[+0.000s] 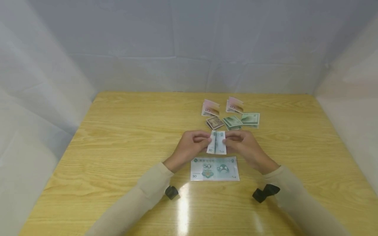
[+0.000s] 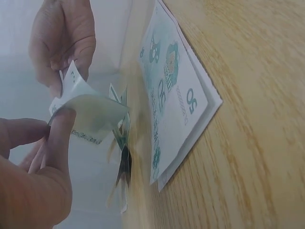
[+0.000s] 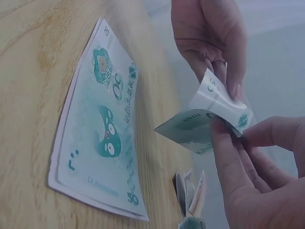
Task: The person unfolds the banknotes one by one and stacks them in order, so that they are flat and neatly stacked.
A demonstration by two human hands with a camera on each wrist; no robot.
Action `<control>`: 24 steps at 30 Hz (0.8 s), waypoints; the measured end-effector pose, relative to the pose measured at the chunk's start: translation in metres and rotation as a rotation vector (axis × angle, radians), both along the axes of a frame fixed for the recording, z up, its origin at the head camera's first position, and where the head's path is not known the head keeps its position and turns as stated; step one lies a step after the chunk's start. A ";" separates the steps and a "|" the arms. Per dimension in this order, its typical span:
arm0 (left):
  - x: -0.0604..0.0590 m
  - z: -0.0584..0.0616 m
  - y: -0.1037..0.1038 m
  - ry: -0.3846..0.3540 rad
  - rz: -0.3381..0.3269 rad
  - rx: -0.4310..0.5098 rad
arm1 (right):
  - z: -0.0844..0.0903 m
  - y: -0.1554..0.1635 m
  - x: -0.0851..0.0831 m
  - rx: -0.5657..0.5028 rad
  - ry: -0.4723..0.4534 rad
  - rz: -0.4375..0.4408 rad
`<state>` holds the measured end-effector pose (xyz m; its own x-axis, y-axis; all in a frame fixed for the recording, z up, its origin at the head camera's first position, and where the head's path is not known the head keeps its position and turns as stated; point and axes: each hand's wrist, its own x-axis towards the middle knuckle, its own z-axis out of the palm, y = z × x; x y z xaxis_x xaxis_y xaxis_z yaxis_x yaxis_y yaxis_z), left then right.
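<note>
A teal-and-white play banknote marked 50 (image 1: 220, 143) is held above the table, its two ends bent in toward a crease. My left hand (image 1: 192, 146) pinches its left edge between thumb and fingers. On the opposite edge, my right hand (image 1: 247, 147) pinches it the same way. Seen from the right wrist, the held note (image 3: 190, 126) bends into a curved fold, with part of its printing hidden by fingers. Just below the hands lies a flat 50 banknote (image 1: 215, 173); the left wrist view shows at least two layers in this flat pile (image 2: 176, 100).
Beyond the hands stand folded notes: two pink ones marked 20 (image 1: 212, 108), (image 1: 235, 105), a brown one (image 1: 215, 122), and two green ones (image 1: 232, 121), (image 1: 250, 118). The wooden table (image 1: 133, 131) meets pale cloth (image 1: 177, 72) at its back and sides.
</note>
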<state>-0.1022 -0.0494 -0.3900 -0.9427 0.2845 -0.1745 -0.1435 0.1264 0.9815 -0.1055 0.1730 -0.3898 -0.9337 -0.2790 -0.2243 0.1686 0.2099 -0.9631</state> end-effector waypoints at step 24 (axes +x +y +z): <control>0.013 0.001 -0.034 -0.037 0.009 -0.067 | 0.004 0.035 0.012 0.102 -0.022 0.001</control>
<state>-0.0896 -0.0839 -0.3891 -0.9377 0.2622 -0.2277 -0.1812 0.1900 0.9649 -0.0938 0.2077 -0.3853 -0.9279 -0.2549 -0.2720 0.1891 0.3071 -0.9327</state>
